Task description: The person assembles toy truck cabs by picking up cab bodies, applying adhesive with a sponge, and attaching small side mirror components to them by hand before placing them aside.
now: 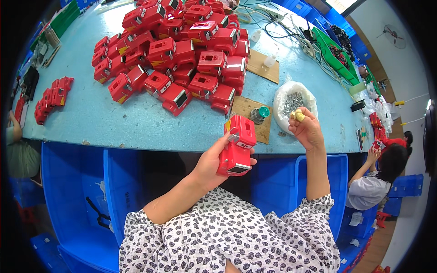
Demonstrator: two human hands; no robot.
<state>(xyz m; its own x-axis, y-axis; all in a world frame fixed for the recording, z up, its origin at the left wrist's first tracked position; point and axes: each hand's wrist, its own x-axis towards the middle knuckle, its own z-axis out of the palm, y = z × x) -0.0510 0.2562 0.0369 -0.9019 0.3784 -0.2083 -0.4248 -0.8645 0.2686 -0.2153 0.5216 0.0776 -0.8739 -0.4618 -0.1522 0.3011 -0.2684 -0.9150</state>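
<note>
My left hand (210,164) is closed around a red plastic toy truck body (240,144), held in front of the table's near edge. The truck has a square opening in its roof and a dark panel at its lower end. To the right, my right hand (308,129) is raised with its fingertips pinched together; yellow finger covers (298,114) sit on them. Whatever lies between those fingertips is too small to make out. Just behind that hand stands a white plastic bag (280,97) of small silvery metal parts (292,103). A green-capped jar (259,115) stands on cardboard (241,107) behind the truck.
A large heap of red truck bodies (182,54) covers the table's middle, with a smaller group (54,98) at left. Blue bins (75,182) stand below the edge. Cables (273,20) and a green tray (325,43) lie at far right. A co-worker (387,168) sits at right.
</note>
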